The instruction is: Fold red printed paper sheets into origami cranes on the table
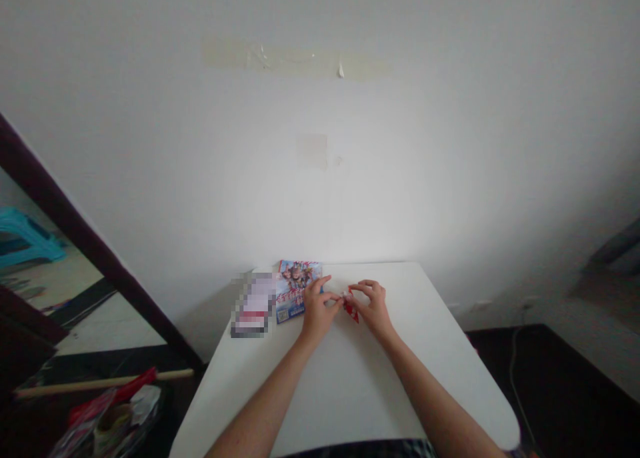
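Observation:
Over the middle of the white table [345, 385], both hands meet at a small red-and-white piece [351, 309] that looks like folded paper or a wrapper. My left hand [319, 307] pinches its left edge between thumb and forefinger, the other fingers raised. On the other side, my right hand [373, 308] grips it with thumb and fingers, covering part of it. Its exact kind is too small to make out. A colourful printed booklet or leaflet [290, 295] with cartoon-like figures lies just left of and partly behind my left hand.
Left of the booklet lies a blurred-out flat object [254, 305]. A white wall [320, 211] stands behind the table's far edge. On the floor at lower left are a bin with rubbish [115, 418] and a wooden stick [105, 383]. A cable [513, 365] hangs at right.

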`<state>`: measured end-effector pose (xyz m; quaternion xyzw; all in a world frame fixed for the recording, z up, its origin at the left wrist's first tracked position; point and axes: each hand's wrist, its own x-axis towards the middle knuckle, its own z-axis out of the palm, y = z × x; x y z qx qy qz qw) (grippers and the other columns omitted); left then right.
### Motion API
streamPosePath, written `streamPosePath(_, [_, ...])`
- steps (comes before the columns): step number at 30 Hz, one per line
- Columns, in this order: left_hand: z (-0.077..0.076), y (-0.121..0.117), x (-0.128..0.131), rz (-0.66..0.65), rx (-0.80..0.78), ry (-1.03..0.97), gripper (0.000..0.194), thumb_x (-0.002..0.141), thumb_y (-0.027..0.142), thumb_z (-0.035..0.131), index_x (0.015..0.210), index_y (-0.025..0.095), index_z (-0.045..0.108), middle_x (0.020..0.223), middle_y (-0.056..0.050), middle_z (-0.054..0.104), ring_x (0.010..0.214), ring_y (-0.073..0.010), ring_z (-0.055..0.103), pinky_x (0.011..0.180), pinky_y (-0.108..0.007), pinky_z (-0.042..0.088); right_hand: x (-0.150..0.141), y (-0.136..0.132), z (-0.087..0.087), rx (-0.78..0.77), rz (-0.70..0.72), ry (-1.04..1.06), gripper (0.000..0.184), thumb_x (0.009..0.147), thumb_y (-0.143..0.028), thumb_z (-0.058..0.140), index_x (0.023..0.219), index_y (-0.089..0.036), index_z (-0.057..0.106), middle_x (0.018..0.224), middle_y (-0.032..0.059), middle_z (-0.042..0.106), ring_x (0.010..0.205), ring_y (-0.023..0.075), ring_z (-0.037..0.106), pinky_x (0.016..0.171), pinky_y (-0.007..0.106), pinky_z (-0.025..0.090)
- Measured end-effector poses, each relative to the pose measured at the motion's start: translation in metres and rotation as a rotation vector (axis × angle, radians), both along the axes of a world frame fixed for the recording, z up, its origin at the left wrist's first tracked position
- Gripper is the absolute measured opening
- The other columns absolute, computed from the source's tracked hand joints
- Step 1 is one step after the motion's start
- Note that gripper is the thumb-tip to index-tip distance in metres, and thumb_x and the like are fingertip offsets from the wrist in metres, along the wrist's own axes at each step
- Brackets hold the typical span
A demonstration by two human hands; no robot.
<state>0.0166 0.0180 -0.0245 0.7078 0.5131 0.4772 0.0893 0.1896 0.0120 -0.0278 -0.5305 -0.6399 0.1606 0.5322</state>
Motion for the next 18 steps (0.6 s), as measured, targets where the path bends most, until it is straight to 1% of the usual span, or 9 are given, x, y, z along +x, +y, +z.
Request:
streamPosePath(2, [0.001,0.0,-0.001,0.032,0.027,-0.002,0.009,0.077,0.028,0.077,0.069,0.027,0.077,0.131,-0.004,0.063,0.125,-0.0279,0.051,0.11,-0.055,0.039,0.001,0.001,-0.003,0.001,-0.03,-0.038,0.031,0.081,-0.055,0.072,0.101,-0.032,0.078,0.11,0.0099,0.061,0.114,0.0297,0.05,0.103,0.05,0.04])
streamPosePath(6, [0.003,-0.001,-0.002,0.085,0.058,-0.012,0.012,0.079,0.033,0.076,0.068,0.027,0.076,0.129,-0.004,0.064,0.123,-0.0274,0.053,0.109,-0.054,0.04,0.004,0.002,-0.009,0.007,-0.046,-0.105,0.027,0.083,-0.055,0.07,0.083,-0.03,0.078,0.11,0.011,0.062,0.116,0.0319,0.048,0.103,0.053,0.039])
streamPosePath(8, [0.002,-0.001,-0.002,0.098,0.071,-0.016,0.014,0.08,0.034,0.075,0.068,0.027,0.076,0.127,-0.004,0.065,0.123,-0.0274,0.053,0.109,-0.053,0.041,0.005,0.003,-0.012,0.001,-0.04,-0.119,0.026,0.084,-0.053,0.07,0.077,-0.029,0.078,0.109,0.0118,0.063,0.116,0.0328,0.047,0.102,0.054,0.039])
streamPosePath(14, [0.002,0.0,-0.003,0.108,0.08,-0.018,0.015,0.081,0.034,0.074,0.069,0.026,0.076,0.126,-0.005,0.065,0.121,-0.0272,0.054,0.107,-0.053,0.042,0.004,0.005,-0.018,-0.034,0.019,-0.167,0.025,0.086,-0.047,0.069,0.071,-0.029,0.077,0.109,0.0117,0.065,0.117,0.0327,0.047,0.101,0.054,0.039])
streamPosePath(18, [0.002,0.0,-0.003,0.105,0.068,0.008,0.013,0.081,0.034,0.074,0.071,0.027,0.077,0.127,-0.005,0.064,0.122,-0.0282,0.053,0.107,-0.054,0.041,0.006,0.007,-0.02,-0.052,0.031,-0.153,0.027,0.088,-0.044,0.065,0.07,-0.028,0.076,0.11,0.0111,0.065,0.118,0.0318,0.046,0.102,0.054,0.038])
